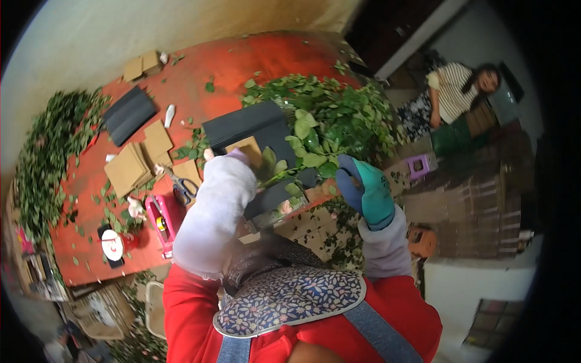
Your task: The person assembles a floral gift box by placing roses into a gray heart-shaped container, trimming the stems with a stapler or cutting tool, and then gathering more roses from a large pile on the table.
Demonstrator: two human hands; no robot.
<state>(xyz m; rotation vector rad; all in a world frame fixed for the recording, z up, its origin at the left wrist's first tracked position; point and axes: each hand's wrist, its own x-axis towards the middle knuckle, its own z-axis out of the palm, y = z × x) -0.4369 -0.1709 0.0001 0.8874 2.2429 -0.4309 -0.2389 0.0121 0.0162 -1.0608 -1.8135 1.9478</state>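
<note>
My left hand [239, 155] reaches over the red table, a lavender glove just showing past a fluffy white sleeve cover. That cover hides most of its fingers; a piece of brown cardboard [249, 147] lies right beside it. A leafy green stem [279, 176] runs from near my left forearm toward my right hand. In a teal and blue glove, my right hand [365, 189] is raised at the table's near right edge, thumb and fingers apart, close to the stem's leaves. Under the stem lies a stack of dark grey sheets [245, 127]. A pale pink rose [285, 207] is near the edge.
Leafy stems [339, 115] heap up at the right, with another pile [57, 151] far left. Brown cardboard pieces [129, 169], scissors [183, 189], a pink tape dispenser [161, 221] and a red cup [115, 244] lie left. Another person [454, 94] sits beyond a purple stool [417, 164].
</note>
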